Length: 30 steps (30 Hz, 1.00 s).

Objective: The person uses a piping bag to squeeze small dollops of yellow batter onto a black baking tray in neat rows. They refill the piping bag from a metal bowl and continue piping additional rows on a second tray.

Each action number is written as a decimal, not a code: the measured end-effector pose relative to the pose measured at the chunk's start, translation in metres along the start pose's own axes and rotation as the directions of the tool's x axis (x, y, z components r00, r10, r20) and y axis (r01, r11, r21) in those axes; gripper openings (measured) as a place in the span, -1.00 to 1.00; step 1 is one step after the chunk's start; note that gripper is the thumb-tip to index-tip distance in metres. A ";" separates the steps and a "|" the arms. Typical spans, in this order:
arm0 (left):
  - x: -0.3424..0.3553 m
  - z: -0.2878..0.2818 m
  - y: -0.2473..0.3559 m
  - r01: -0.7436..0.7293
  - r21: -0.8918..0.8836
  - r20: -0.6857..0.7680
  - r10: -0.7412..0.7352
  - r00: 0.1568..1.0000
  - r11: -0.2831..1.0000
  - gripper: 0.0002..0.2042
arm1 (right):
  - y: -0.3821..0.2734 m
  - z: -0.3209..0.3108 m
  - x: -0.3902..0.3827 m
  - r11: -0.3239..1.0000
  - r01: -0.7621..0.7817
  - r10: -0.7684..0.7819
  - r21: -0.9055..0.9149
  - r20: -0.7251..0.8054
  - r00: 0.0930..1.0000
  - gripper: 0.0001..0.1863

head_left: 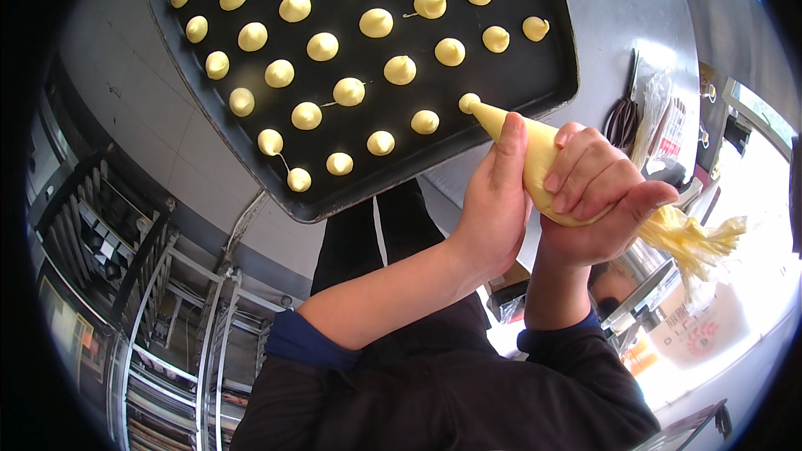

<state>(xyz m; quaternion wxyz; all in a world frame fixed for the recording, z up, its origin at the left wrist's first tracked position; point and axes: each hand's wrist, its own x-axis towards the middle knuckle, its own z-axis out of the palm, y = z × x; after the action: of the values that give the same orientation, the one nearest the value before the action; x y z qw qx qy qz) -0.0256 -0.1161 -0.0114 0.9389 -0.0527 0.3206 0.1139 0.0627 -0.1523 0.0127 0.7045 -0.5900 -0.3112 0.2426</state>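
Note:
A piping bag [547,154] full of pale yellow batter is squeezed in my right hand [597,188], its twisted clear end [697,242] trailing out past the thumb. My left hand [494,192] supports the bag from the side near its front, thumb laid along it. At the bag's tip a small blob of batter [469,103] touches the black baking tray [451,149], close to its near right corner. Rows of piped batter mounds [400,69] cover the tray, most with a small peak. Thin strings of batter trail from a few of them.
The tray rests on a grey metal table [622,8]. A whisk [622,121] and a clear plastic bag [656,113] lie on its right side. Metal racks [180,326] stand on the floor at lower left. A bright area with assorted items lies at lower right.

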 end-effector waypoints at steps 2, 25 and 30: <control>0.000 0.000 0.000 0.002 -0.001 -0.011 -0.002 1.000 1.000 -0.41 | -0.001 -0.001 0.001 1.000 -0.007 0.007 0.007 -0.001 1.000 -0.16; -0.023 0.052 0.006 -0.070 0.176 0.157 0.042 0.987 0.982 -0.44 | -0.059 -0.019 0.017 0.982 0.172 -0.182 0.079 0.146 0.972 -0.18; 0.020 0.031 -0.006 0.076 0.038 0.022 -0.077 0.997 0.996 -0.51 | -0.015 -0.034 0.024 0.996 0.087 -0.087 0.008 0.017 0.996 -0.17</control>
<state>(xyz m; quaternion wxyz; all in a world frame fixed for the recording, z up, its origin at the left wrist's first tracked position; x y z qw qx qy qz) 0.0101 -0.1131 0.0010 0.9470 -0.0465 0.3095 0.0725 0.1033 -0.1611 0.0271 0.7137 -0.5711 -0.3421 0.2179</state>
